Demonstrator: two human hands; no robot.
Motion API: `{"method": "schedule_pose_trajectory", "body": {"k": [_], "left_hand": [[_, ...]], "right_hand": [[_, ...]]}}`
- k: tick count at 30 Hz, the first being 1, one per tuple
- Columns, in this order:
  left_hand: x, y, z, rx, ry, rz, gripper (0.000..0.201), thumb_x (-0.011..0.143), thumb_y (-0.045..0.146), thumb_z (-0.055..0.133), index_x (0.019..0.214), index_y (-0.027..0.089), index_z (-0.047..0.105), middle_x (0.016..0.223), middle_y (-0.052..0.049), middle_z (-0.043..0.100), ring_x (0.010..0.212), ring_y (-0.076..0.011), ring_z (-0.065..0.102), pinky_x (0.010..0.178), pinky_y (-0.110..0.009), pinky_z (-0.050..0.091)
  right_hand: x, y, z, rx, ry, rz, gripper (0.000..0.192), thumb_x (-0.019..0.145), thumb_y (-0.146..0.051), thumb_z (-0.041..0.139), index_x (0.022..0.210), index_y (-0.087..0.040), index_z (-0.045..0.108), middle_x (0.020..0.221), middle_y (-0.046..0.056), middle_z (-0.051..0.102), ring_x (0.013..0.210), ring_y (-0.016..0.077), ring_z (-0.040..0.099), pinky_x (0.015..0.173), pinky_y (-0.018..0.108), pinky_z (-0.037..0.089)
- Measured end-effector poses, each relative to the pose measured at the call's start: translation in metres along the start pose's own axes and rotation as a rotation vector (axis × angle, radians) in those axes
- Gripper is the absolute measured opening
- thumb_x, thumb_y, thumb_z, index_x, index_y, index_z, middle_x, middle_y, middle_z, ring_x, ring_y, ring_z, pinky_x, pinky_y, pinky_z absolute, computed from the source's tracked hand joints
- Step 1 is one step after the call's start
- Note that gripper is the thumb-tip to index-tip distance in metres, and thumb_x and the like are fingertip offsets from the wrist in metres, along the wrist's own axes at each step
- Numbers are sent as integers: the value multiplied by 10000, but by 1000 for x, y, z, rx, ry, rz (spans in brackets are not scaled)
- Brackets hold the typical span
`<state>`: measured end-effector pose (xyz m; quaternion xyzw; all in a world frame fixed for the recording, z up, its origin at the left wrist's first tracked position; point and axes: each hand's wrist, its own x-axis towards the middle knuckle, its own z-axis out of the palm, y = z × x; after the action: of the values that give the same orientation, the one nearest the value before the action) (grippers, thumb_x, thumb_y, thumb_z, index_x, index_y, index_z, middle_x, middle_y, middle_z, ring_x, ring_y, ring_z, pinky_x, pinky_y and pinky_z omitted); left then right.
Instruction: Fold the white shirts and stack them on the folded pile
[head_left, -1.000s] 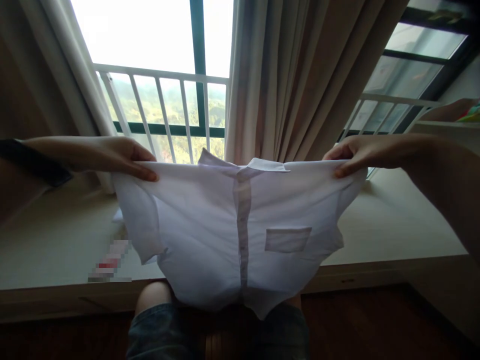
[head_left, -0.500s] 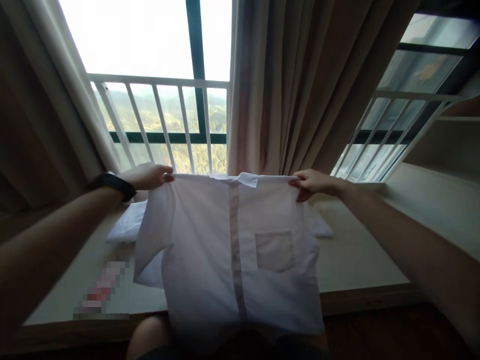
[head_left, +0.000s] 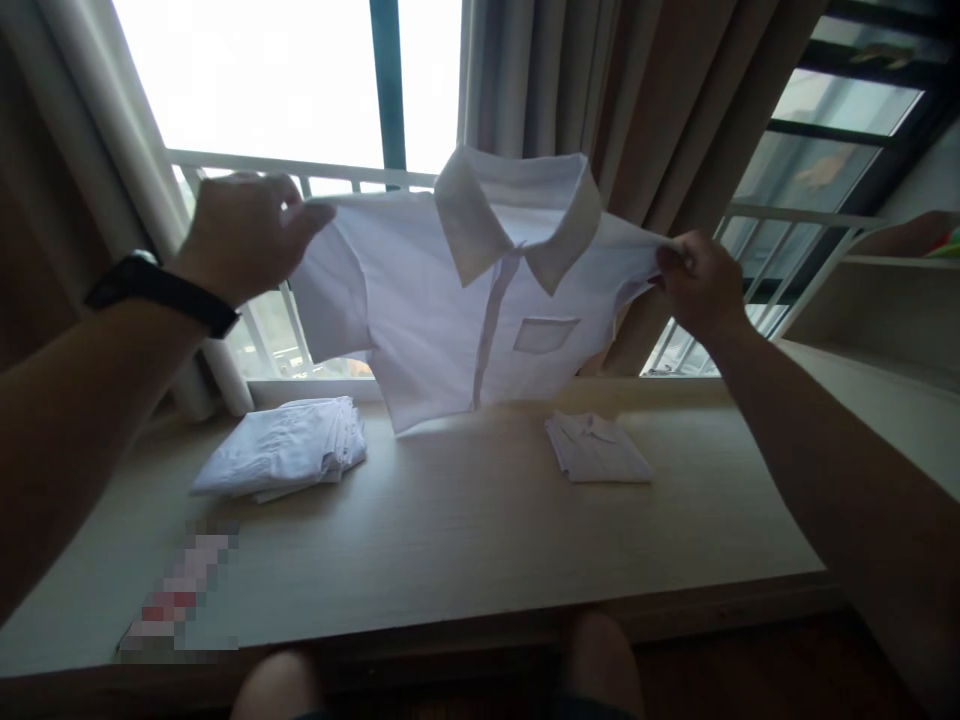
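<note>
White short-sleeved shirt (head_left: 480, 300) hangs spread above the wooden table (head_left: 465, 530) — left hand (head_left: 240, 235) and right hand (head_left: 697, 285) pinching its shoulders — seemingly poised for laying flat, which calls for an even lowering.

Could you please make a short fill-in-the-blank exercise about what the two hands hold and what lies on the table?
1. The left hand and the right hand hold up a white ____ by its shoulders.
2. The shirt has one chest ____ beside its button strip.
3. On the left wrist sits a black ____.
4. On the table, the small folded shirt lies to the ____ of the larger stack of white clothes.

Missing words: shirt; pocket; band; right
</note>
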<state>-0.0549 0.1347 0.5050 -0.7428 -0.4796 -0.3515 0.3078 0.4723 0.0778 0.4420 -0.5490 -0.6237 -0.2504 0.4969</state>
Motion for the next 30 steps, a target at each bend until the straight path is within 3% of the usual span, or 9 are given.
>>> {"method": "schedule_pose_trajectory", "body": {"k": [2,4,6,10,15,18,22,26,30], "left_hand": [[-46,4,0,61,-70,71,677,1019,627,235,991,98,658,933,-83,613,1059,-276,632,961,-425,470],[-106,8,13,82,-142,133,558,1036,541,268,958,134,642,923,-108,589,906,-245,624,814,-386,506],[-173,13,36,45,-231,183,449,1034,462,322,907,149,618,871,-104,565,802,-230,585,721,-363,502],[-305,28,89,-124,-448,174,262,979,337,466,810,181,592,849,-98,577,854,-243,585,788,-365,509],[-408,55,127,-222,-695,53,296,985,369,453,812,190,613,886,-102,613,896,-242,616,804,-346,494],[-432,61,128,-302,-847,31,344,988,447,431,863,204,641,914,-89,640,875,-228,640,775,-324,478],[-431,48,129,-390,-990,-50,351,956,498,450,1000,240,683,969,-61,680,860,-221,662,769,-324,481],[-398,31,156,-320,-851,-101,394,975,389,378,1126,196,687,1111,-103,685,1045,-241,634,932,-357,478],[-350,19,209,-192,-752,-44,386,956,277,397,1179,126,673,1215,-176,665,1225,-282,553,1073,-431,400]], "right_hand": [[-58,-3,-9,-239,-14,2,459,1000,-510,463,1110,-115,669,1085,161,602,1025,224,567,941,423,445],[-133,-4,-5,-257,-65,10,346,1001,-426,469,1104,-159,665,1097,133,572,998,226,562,905,382,476],[-218,-2,9,-216,-152,49,288,968,-382,485,1100,-186,650,1057,99,556,973,240,566,868,379,498],[-369,-4,44,-108,-465,243,248,921,-248,464,1103,-214,630,1053,89,543,990,237,575,874,353,502],[-456,-14,71,-139,-733,412,237,860,-165,516,1066,-217,621,1134,77,548,1007,203,574,923,318,464],[-471,-10,74,-180,-727,412,187,864,-183,522,1032,-198,603,1121,86,556,995,210,570,908,322,459],[-484,-1,76,-208,-719,322,105,843,-208,548,932,-200,603,1019,79,583,1004,235,560,927,346,451],[-491,-6,91,-249,-693,263,278,781,-171,561,1050,-185,628,1113,106,605,1083,265,548,994,390,423],[-495,-14,107,-298,-639,241,499,745,-175,575,1245,-181,579,1287,138,574,1191,311,524,1063,464,373]]}}
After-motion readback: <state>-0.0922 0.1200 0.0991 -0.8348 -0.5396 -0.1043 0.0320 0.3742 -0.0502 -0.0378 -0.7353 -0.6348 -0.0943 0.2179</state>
